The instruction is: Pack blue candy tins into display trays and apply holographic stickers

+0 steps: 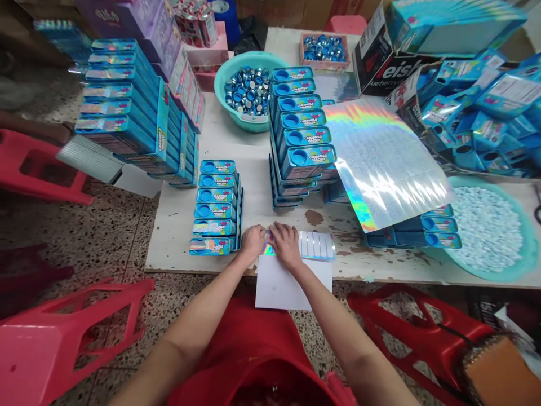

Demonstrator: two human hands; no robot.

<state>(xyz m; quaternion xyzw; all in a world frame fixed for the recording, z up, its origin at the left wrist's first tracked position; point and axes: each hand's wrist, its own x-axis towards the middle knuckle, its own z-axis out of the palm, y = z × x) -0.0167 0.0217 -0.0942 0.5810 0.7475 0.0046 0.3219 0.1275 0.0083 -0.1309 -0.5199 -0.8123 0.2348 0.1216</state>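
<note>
A shiny holographic sticker sheet [318, 246] with rows of narrow labels lies at the table's front edge. Its white paper part [291, 288] hangs over the edge. My left hand [253, 241] pinches at the sheet's left end, fingers closed. Right beside it, my right hand [285, 243] bends its fingers down onto the same sheet; whether a loose label is between the fingertips is hidden. Just left of my hands stands a row of blue candy boxes [214, 211]; the front two carry a shiny strip on top.
Taller stacks of blue boxes [309, 157] rise ahead, with a large holographic sheet [389, 163] resting across boxes. A teal basin [224, 107] holds blue-and-silver caps; another basin [530, 254] holds pale pieces. Red stools [46, 352] flank me.
</note>
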